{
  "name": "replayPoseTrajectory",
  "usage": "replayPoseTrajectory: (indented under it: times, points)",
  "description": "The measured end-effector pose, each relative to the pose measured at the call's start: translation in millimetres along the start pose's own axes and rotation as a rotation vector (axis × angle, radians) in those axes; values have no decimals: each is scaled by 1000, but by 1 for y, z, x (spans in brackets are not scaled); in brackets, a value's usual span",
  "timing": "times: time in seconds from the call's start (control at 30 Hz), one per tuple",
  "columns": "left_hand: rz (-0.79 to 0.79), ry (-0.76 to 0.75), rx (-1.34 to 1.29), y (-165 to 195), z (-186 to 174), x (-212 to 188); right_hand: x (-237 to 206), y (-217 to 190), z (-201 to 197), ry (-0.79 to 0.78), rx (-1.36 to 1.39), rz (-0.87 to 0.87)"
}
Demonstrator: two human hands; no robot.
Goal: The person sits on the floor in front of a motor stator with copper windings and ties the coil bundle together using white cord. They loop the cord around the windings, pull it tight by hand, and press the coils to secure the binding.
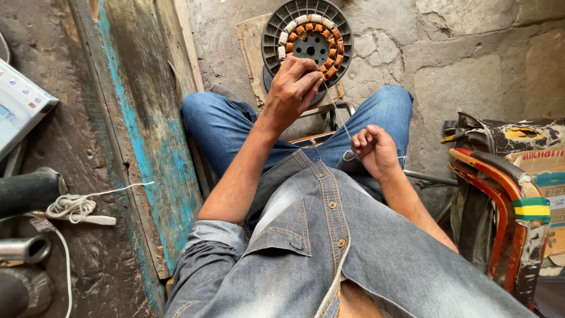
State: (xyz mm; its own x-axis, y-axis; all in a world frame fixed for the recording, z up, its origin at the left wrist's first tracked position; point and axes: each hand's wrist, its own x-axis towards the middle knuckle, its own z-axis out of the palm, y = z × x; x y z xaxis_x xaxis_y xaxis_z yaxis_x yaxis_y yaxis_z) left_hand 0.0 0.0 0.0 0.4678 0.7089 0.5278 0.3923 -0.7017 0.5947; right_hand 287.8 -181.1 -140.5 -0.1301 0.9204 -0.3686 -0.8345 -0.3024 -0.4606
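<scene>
We see the left hand [292, 88] pinching thin thread [340, 115] against the motor stator [308, 40] propped beyond the knees, while the fisted right hand [375, 150] pulls it taut, apparently for lacing coils.

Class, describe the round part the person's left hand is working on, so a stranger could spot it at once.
Look past the knees in blue jeans to the cracked concrete floor. There sits a round dark grey slotted disc, touched by the left hand. Its ring of orange copper-wire coils sets it apart.
</scene>
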Motion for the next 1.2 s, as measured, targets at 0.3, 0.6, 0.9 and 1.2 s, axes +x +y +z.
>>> replayPoseTrajectory:
  times: [0.3, 0.6, 0.9, 1.2]
  points:
    - [-303, 327, -111, 17, -46, -38, -13, -18, 55, 472, -404, 61]
    - [-173, 182, -48, 45, -15, -24, -25, -9, 31, 293, -904, 124]
    - [71, 69, 261, 25, -13, 0, -19, -7, 31, 297, -901, 114]
    - [67, 108, 250, 18, -6, -10, -34, -19, 74, 212, -1290, -149]
